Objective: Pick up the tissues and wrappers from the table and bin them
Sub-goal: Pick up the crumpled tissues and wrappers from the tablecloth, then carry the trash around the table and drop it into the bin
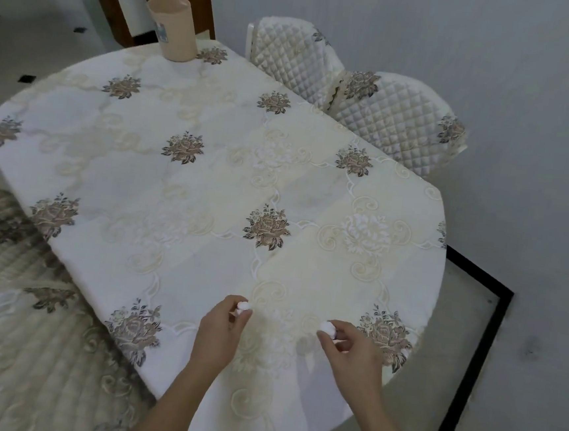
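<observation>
My left hand (219,330) pinches a small crumpled white tissue (243,305) at its fingertips, just above the near part of the table. My right hand (350,348) holds a second small white tissue ball (327,327) between thumb and fingers, a little to the right. Both hands hover over the floral tablecloth (210,181). A beige plastic bin (173,28) stands upright at the far end of the table, well away from both hands.
Two chairs with quilted white covers (372,99) stand at the table's far right side. Another quilted chair cover (1,249) lies at the near left. A black-framed floor panel (494,323) sits to the right below the table edge.
</observation>
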`<state>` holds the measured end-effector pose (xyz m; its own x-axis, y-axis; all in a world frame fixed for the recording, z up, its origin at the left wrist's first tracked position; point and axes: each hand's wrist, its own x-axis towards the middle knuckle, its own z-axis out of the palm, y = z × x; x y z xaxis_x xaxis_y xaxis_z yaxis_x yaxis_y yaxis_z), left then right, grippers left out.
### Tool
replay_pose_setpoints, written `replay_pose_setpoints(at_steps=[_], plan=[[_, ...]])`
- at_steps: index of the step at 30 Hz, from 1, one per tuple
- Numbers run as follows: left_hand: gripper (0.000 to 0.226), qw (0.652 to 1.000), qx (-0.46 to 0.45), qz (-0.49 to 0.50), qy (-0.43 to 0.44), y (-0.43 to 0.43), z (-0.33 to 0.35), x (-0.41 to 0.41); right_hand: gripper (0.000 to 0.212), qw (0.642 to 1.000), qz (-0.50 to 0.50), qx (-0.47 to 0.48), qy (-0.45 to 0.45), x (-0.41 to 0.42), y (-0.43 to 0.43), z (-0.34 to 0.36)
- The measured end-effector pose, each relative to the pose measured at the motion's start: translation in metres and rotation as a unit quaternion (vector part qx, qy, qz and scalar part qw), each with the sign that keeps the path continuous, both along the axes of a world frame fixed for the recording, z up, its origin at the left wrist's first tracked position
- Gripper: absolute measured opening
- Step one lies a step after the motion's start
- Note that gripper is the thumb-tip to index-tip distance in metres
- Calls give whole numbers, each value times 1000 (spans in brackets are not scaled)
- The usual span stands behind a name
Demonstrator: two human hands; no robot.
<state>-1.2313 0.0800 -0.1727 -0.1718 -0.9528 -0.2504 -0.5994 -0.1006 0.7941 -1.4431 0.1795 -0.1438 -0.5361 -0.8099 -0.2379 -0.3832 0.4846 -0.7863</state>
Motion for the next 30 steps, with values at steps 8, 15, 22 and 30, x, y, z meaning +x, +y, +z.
replay_pose_setpoints(at_steps=[8,15,22,30], plan=[[13,989,-48,57,128,27,68,-2,10,995,-44,-84,-7,10,-7,48],[12,980,-120,65,142,27,121,3,11,986,-35,-166,-6,22,-21,89],[13,970,-165,118,131,38,144,23,13,980,31,-196,-25,40,-34,117],[13,951,-192,216,114,85,155,55,17,967,143,-204,-58,71,-32,131]])
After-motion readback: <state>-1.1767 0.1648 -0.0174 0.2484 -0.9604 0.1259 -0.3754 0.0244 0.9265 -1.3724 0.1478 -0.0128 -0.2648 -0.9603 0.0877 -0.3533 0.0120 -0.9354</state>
